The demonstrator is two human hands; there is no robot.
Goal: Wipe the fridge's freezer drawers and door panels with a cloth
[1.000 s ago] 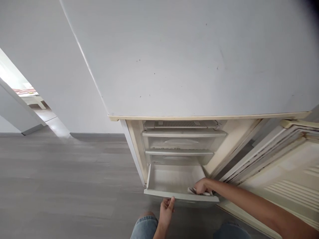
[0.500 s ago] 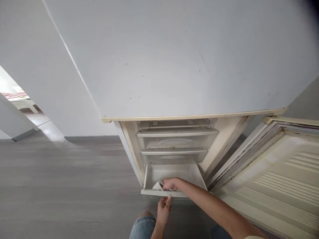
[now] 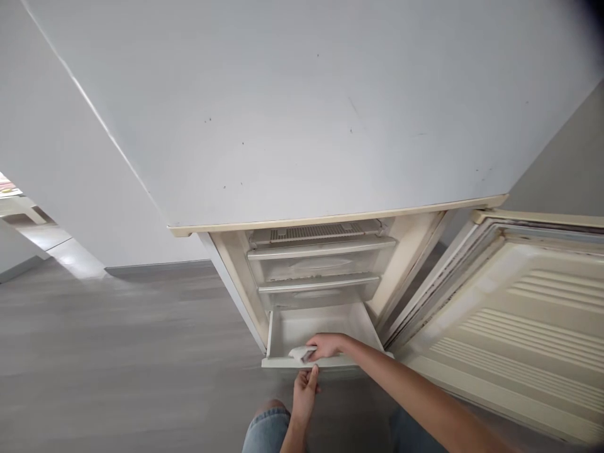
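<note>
A white bottom drawer [image 3: 306, 321] is pulled out of an upright freezer [image 3: 221, 251]. My right hand [image 3: 325, 345] reaches over its front edge and is closed on a white cloth [image 3: 301, 353], which bunches out to the left of the fingers, just inside the drawer front. Below that edge, my left hand [image 3: 304, 387] grips the drawer front from outside, thumb up against it and fingers curled; the fingertips are partly hidden. Two upper drawers [image 3: 321, 267] with clear fronts stay pushed in above.
The freezer door [image 3: 519, 314] stands wide on the right, its ribbed inner side and stained seal facing me. The freezer's white top [image 3: 283, 126] spans the upper view. Grey floor [image 3: 141, 352] lies left; my knee [image 3: 268, 428] is near the drawer.
The view has shifted, so the freezer appears a little further left. My right hand has lifted the cloth slightly in the drawer; my left hand stays at the drawer front.
</note>
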